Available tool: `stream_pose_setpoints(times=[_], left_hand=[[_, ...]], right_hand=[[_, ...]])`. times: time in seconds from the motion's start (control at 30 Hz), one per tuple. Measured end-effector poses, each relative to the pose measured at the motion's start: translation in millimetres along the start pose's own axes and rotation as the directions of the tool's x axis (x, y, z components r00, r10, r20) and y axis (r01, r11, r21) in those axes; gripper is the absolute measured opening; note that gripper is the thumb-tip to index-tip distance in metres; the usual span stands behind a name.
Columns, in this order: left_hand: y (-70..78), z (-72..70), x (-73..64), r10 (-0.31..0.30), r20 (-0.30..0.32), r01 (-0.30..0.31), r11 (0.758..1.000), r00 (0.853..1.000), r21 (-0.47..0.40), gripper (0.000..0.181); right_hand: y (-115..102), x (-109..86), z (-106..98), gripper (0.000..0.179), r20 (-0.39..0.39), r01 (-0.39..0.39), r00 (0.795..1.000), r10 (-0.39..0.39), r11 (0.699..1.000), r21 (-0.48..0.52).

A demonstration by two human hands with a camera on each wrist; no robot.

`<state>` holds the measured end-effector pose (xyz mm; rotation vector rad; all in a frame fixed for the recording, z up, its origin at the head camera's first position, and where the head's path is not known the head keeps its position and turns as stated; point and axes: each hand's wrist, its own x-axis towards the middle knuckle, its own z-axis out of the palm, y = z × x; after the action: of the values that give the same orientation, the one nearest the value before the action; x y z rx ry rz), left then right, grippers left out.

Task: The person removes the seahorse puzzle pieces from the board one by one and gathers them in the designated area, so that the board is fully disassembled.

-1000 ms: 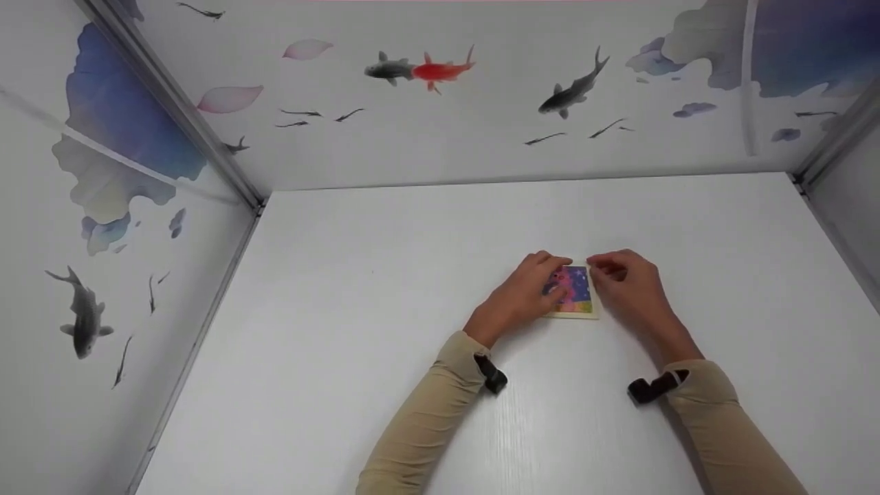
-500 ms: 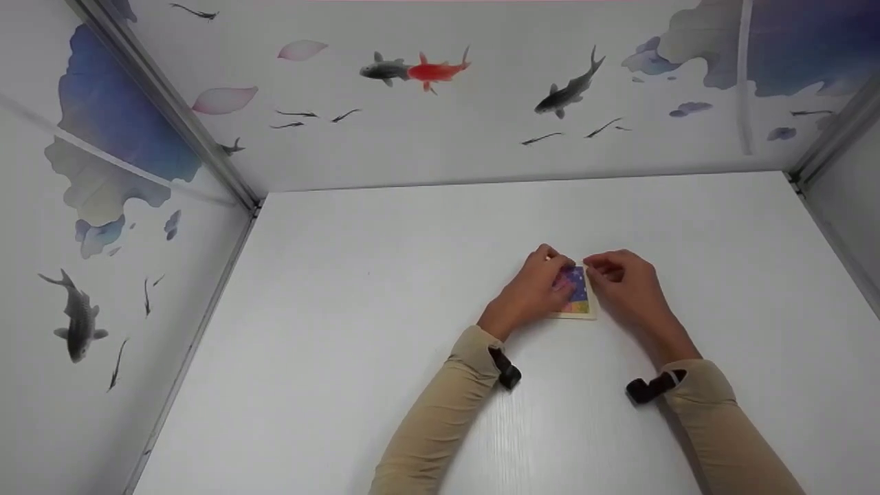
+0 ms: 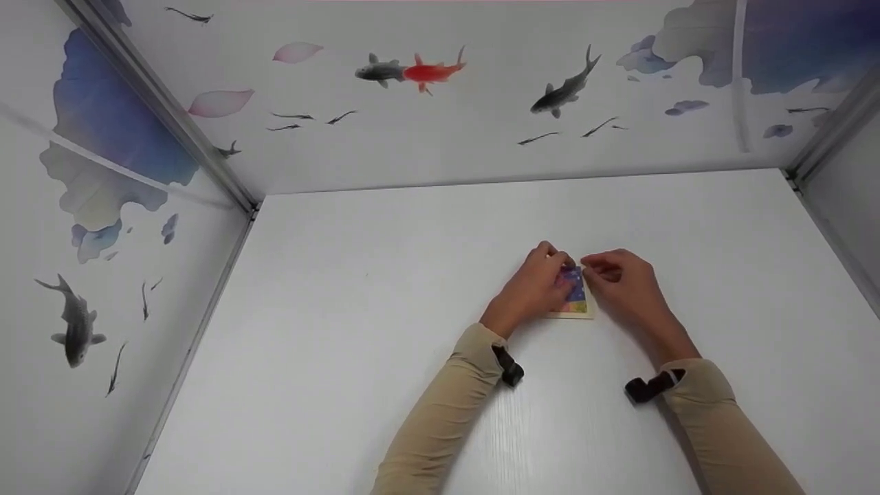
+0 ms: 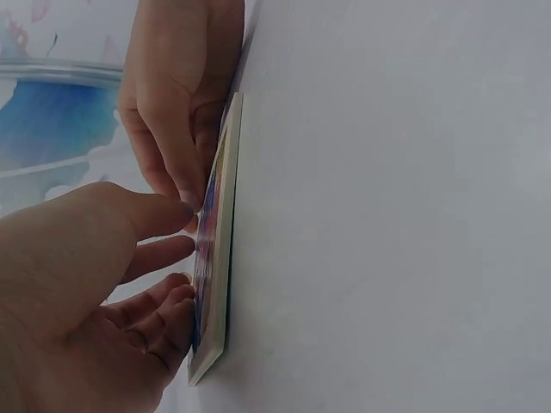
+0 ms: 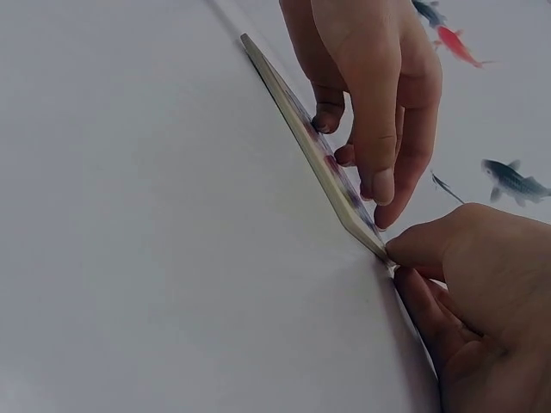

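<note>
A small square board (image 3: 577, 294) lies flat on the white table, bearing a colourful blue, pink and yellow picture inside a cream border. My left hand (image 3: 533, 285) is over its left part, hiding much of the picture. In the left wrist view, the fingertips of that hand (image 4: 82, 275) touch the picture face, bent but not wrapped round the board. At the board's far right corner is my right hand (image 3: 631, 292). The right wrist view has this hand's (image 5: 491, 292) thumb and forefinger pinching the board's corner (image 5: 366, 237).
The white table (image 3: 330, 330) surrounds the board. A back wall (image 3: 481, 137) painted with fish stands behind it, with a side wall (image 3: 185, 240) at the left and another (image 3: 845, 199) at the right. Black wrist cameras (image 3: 510, 368) sit at both tan sleeves (image 3: 440, 412).
My left hand has slid right over the board, its fingers bending more and covering more of the picture. My right hand stays nearly in place at the corner. The head view has shifted slightly.
</note>
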<state>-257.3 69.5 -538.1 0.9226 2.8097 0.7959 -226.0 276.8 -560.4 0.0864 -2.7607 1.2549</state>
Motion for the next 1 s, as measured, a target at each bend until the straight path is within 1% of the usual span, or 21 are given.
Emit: stream_pose_setpoints(times=[0.13,0.23,0.33,0.47,0.53,0.67,0.77,0.83,1.0], left_hand=[[2.0,-2.1,3.3,0.021,0.004,-0.021,0.996,1.000,0.085,0.032],[2.5,-6.0,6.1,0.037,0.029,-0.040,0.993,0.999,0.114,0.032],[2.0,-9.1,9.0,0.032,0.072,-0.038,0.995,0.997,0.091,0.030],[1.8,-9.9,12.3,-0.017,0.130,0.014,1.000,0.991,0.025,0.031],[2.7,-10.4,13.0,-0.044,0.143,0.044,0.999,0.989,0.003,0.032],[4.2,-11.3,13.8,-0.062,0.140,0.065,0.998,0.988,-0.018,0.035],[3.8,-11.2,14.0,-0.057,0.133,0.062,0.997,0.989,-0.035,0.036],[2.9,-10.9,13.8,-0.043,0.124,0.050,0.998,0.991,-0.049,0.036],[-2.2,-8.2,12.8,0.023,0.082,-0.015,0.995,0.996,-0.101,0.032]], right_hand=[[-0.1,0.4,-0.5,0.028,0.011,-0.016,1.000,0.016,1.000,0.001],[0.6,0.9,0.0,0.029,0.007,-0.012,1.000,0.012,1.000,0.010],[1.0,0.5,0.6,0.028,-0.001,0.007,1.000,-0.007,1.000,0.022],[1.0,-0.1,1.3,0.027,-0.004,0.028,1.000,-0.028,0.999,0.033],[0.8,0.0,1.2,0.027,-0.004,0.030,1.000,-0.030,0.999,0.031],[0.4,0.3,0.3,0.028,-0.004,0.022,1.000,-0.022,0.999,0.030],[-0.4,-0.3,-0.3,0.028,0.000,0.009,1.000,-0.009,0.999,0.033],[-0.6,-0.5,-0.5,0.029,0.002,-0.002,1.000,0.002,0.999,0.033],[0.7,-0.5,0.2,0.029,-0.005,-0.015,1.000,0.015,0.999,0.035]])
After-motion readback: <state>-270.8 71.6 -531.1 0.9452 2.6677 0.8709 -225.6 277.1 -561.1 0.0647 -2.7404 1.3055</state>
